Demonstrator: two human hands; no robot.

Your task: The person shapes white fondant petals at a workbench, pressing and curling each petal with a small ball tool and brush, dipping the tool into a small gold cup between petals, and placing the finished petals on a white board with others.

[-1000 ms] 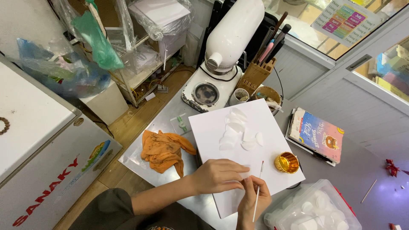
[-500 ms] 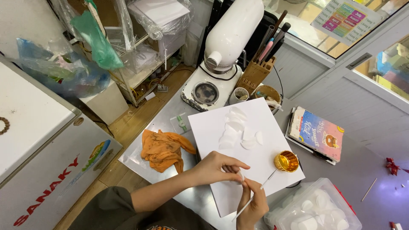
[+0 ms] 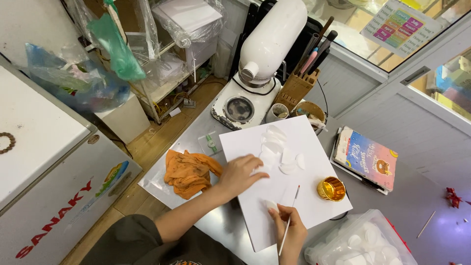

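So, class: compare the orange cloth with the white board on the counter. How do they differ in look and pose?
The orange cloth is crumpled and stained; the white board is flat, stiff and clean-edged. The cloth is small and bears nothing; the board is far larger and carries pale petal-shaped pieces. The left hand rests on the board, not on the cloth. Both lie on the steel counter.

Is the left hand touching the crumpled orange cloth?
Apart. In the head view, the left hand rests on the white rectangular board, while the crumpled orange cloth lies beside the wrist with a strip of metal table between them.
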